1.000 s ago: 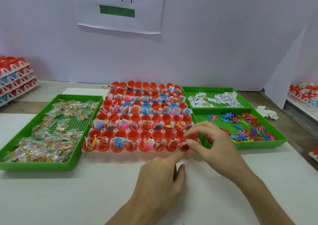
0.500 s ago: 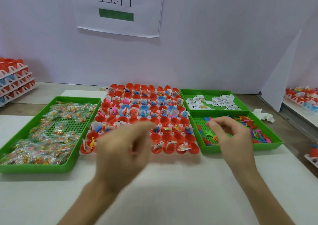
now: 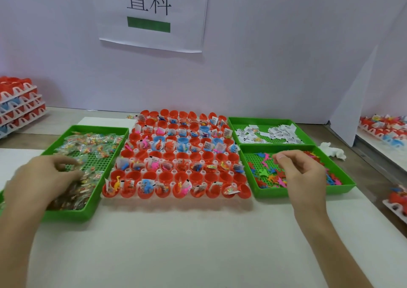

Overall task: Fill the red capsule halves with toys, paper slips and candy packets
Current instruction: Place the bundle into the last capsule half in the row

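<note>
Two fillings sought at once: left grip (image 3: 41, 177) curled among candy packets (image 3: 88, 143), right grip (image 3: 304, 175) pinched over toys (image 3: 271, 178); holdings unclear.

Bench surroundings: fittings and stray items

White paper sign (image 3: 152, 14) hangs on the pale wall (image 3: 275, 56), printed with two large black characters above a solid green bar (image 3: 148, 24), its lower edge curling away from the wall. A stack of white racks (image 3: 19, 105) stands at far left on the wooden benchtop (image 3: 55, 116), loaded with red and blue shells. A white board (image 3: 352, 102) leans at the right against the wall, with a crumpled white tissue (image 3: 332, 152) near its foot. Further loaded racks (image 3: 383, 129) stand at far right, another (image 3: 396, 201) at the right edge. A white mat (image 3: 176, 243) covers the near bench.
</note>
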Demonstrator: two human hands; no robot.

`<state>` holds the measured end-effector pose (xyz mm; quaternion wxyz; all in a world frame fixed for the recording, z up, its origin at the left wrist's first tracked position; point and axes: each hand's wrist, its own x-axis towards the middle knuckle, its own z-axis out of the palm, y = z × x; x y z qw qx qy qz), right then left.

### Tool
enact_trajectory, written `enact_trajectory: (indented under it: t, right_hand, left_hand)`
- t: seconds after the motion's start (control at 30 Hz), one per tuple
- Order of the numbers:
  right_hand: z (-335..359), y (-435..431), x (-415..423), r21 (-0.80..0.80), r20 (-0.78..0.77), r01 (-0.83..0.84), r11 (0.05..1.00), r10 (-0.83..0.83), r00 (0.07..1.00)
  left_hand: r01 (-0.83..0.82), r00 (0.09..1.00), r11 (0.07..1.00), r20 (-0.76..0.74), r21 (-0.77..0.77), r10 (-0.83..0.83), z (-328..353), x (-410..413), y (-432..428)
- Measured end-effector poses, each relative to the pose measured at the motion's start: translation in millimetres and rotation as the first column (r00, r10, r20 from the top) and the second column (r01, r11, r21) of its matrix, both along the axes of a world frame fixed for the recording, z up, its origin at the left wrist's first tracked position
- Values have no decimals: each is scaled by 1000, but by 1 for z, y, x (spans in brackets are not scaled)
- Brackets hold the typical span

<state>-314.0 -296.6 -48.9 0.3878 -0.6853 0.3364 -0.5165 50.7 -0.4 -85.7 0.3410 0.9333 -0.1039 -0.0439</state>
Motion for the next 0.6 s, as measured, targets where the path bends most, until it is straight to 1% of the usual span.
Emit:
enact_trajectory:
  t: [0.1, 0.3, 0.4, 0.47, 0.53, 0.6]
  right_hand:
    - [0, 0, 0, -16, 19, -25, 1000, 26, 1000]
    - [0, 0, 1, -9, 22, -50, 999, 50, 998]
    - [-1, -1, 0, -17, 28, -55, 998, 56, 998]
    - [-1, -1, 0, -21, 24, -53, 998, 54, 998]
    - [-2, -2, 0, -21, 20, -49, 999, 49, 999]
    - [-2, -2, 0, -21, 16, -46, 999, 46, 999]
  left_hand:
    - [-15, 1000, 1000, 16, 2, 15, 10, -15, -7]
    - [-49, 987, 999, 155, 2, 48, 31, -46, -12]
    - [-71, 960, 994, 266, -81, 90, 40, -56, -17]
    - [-45, 925, 985, 365, -168, 105, 44, -63, -21]
    - [40, 896, 961, 436, -275, 87, 48, -71, -26]
    - [159, 867, 921, 497, -355, 42, 50, -82, -36]
